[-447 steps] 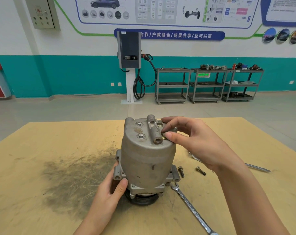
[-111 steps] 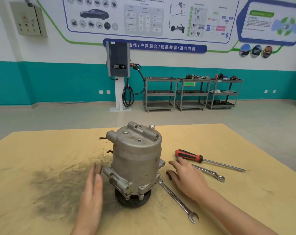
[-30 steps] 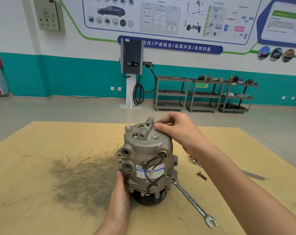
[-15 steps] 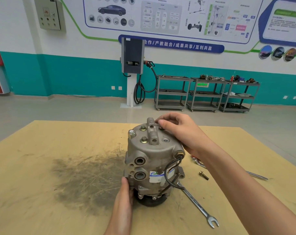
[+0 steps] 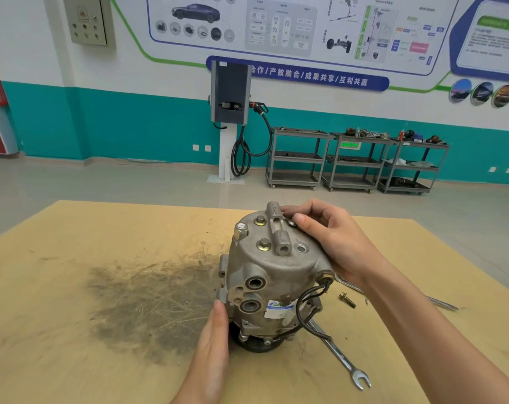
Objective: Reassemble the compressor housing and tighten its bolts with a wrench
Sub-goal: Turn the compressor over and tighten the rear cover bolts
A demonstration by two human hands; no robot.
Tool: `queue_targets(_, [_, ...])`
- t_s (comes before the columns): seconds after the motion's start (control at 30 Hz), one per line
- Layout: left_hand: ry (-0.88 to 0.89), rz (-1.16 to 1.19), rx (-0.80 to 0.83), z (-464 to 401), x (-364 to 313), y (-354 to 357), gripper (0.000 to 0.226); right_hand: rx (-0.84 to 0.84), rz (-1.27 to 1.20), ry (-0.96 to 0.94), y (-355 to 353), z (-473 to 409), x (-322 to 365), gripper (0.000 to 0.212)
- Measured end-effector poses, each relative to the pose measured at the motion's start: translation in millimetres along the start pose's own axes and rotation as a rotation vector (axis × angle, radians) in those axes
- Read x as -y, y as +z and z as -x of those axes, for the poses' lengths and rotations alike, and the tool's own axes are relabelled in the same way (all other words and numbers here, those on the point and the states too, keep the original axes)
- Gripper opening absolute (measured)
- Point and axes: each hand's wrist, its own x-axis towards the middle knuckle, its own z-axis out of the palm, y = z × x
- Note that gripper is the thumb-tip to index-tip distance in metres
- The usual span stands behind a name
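The tan wooden table [image 5: 72,287] fills the lower part of the view, with a wide dark greasy smear [image 5: 148,304] on its surface left of centre. Beyond it, against the teal and white wall, stand a charging post [image 5: 230,112] with a looped black cable and a row of grey metal carts [image 5: 355,161] carrying parts.

The compressor housing [image 5: 273,275] stands upright near the middle of the table on its dark pulley end, leaning slightly toward the right. Its top cover shows two seated bolts, a silver capped fitting at the left rim and one empty bolt hole. A black wire loops down its right side past a white and blue label.

The right hand [image 5: 332,240] rests over the top right of the cover, fingers curled, thumb and fingertips pinching a small part at the cover; what the part is cannot be told. The left hand [image 5: 215,339] lies flat with straight fingers pressed against the lower left flange.

An open-end wrench [image 5: 340,357] lies on the table, running out from under the housing toward the lower right. A loose bolt [image 5: 347,299] lies just right of the housing, near another tool mostly hidden by the right forearm.
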Motion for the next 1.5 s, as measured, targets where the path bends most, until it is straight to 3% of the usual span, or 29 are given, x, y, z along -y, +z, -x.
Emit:
queue_targets(0.1, [-0.013, -0.028, -0.006, -4, 2, -1, 0.129, -0.03, 0.003, -0.004, 2, 0, 1, 0.003])
queue_targets(0.2, [0.001, -0.042, 0.026, -5, 1, -1, 0.127, -0.089, 0.025, -0.002, 4, -3, 2, 0.012])
queue_targets(0.33, [0.024, -0.056, 0.03, -5, -2, 1, 0.129, -0.046, -0.014, -0.008, 0, 1, -2, 0.009])
queue_targets(0.67, [0.051, -0.054, 0.066, -6, -4, 4, 0.102, -0.048, -0.042, -0.019, -1, 0, -3, 0.006])
queue_targets(0.97, [0.066, -0.037, 0.099, -12, -7, 7, 0.108, -0.057, -0.028, -0.005, 0, -2, 0, 0.01])
queue_targets(1.5, [0.081, -0.065, 0.151, -9, -10, 8, 0.092, 0.003, -0.111, 0.029, -5, 0, -4, 0.013])
